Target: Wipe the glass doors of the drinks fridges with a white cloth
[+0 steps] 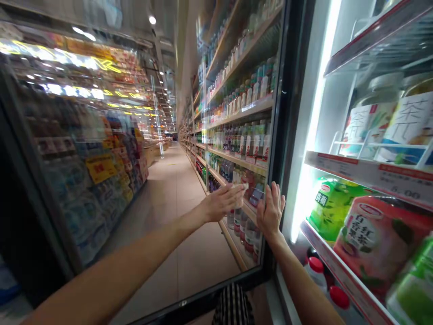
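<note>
A large glass door (182, 253) with a dark frame (283, 113) stands in front of me. My left hand (221, 203) reaches across to the glass, fingers stretched together over a small whitish cloth (240, 201). Only the cloth's edges show, so whether it is fabric or tissue is unclear. Beside it, my right hand (270, 210) is raised with its palm toward the door near the frame's upright; its fingers are straight and nothing shows in them. Contact between the right palm and the frame is hard to make out.
On the right, a lit cooler holds green pouches (326, 210), a red drink pack (379, 239) and bottles (363, 115) on shelves with price strips (355, 167). Rows of bottles (250, 92) and an aisle floor (169, 180) appear through or in the glass. Stacked goods (98, 180) stand left.
</note>
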Demonstrator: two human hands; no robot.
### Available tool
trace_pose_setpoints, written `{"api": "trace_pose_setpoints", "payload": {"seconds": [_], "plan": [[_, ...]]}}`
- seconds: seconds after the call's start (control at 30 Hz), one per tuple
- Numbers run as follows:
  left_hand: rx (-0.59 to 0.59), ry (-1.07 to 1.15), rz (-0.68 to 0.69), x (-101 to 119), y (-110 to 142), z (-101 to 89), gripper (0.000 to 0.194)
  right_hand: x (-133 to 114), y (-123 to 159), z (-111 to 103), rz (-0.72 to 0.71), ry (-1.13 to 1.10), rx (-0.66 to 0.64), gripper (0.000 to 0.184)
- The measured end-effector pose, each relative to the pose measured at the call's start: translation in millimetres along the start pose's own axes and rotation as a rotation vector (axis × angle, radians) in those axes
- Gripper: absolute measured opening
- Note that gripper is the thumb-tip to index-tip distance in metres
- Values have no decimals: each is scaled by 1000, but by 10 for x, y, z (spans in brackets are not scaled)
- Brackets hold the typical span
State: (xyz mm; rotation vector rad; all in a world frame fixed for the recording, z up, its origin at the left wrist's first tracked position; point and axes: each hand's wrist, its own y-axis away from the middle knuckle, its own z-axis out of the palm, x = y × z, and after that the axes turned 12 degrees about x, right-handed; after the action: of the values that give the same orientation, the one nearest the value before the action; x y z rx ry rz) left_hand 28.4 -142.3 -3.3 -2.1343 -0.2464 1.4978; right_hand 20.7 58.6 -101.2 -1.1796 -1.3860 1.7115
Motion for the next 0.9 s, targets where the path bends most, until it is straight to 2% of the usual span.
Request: {"api": "trace_pose_setpoints", "payload": {"seconds": [0.03, 0.07, 0.17, 0.2, 0.23, 0.27, 0.37, 0.4, 0.43, 0.53, 0.6, 0.63, 0.73, 0.77, 0.8, 0.9], "plan": [[-7, -11, 17, -34, 59, -54, 38, -35, -12, 17, -6, -9, -2, 52], [0, -47, -21, -94, 102, -110, 40, -69, -23, 33, -9, -18, -2, 52], [74, -218, -302, -303, 181, -267, 46, -177, -44, 69, -2, -42, 6, 52], [87, -246, -353, -329, 219, -309, 46, -218, -48, 77, 1, -50, 6, 52], [75, -240, -349, -319, 274, -346, 46, -263, -50, 84, -1, -58, 1, 53], [38, -203, -289, -277, 345, -378, 45, -309, -52, 89, -9, -68, -10, 53], [-124, -42, -17, -127, 596, -481, 47, -450, -52, 100, -54, -99, -46, 54], [-145, -26, 16, -123, 663, -526, 47, -495, -50, 105, -66, -109, -50, 54], [-139, -44, -3, -152, 713, -579, 47, -539, -46, 111, -74, -119, -51, 54], [-34, -216, -267, -338, 793, -748, 47, -675, -15, 138, -82, -149, -57, 52], [-33, -263, -364, -387, 865, -840, 48, -775, 24, 160, -88, -176, -75, 52], [-64, -232, -328, -368, 923, -876, 48, -827, 48, 171, -97, -190, -83, 52], [-201, -61, -73, -266, 1151, -973, 46, -970, 115, 207, -149, -224, -94, 54], [-220, -51, -53, -266, 1222, -1015, 46, -1008, 133, 218, -169, -230, -96, 55], [-211, -84, -93, -294, 1283, -1064, 46, -1041, 146, 228, -182, -234, -98, 55], [-87, -303, -403, -447, 1430, -1244, 50, -1130, 172, 246, -182, -250, -93, 55]]}}
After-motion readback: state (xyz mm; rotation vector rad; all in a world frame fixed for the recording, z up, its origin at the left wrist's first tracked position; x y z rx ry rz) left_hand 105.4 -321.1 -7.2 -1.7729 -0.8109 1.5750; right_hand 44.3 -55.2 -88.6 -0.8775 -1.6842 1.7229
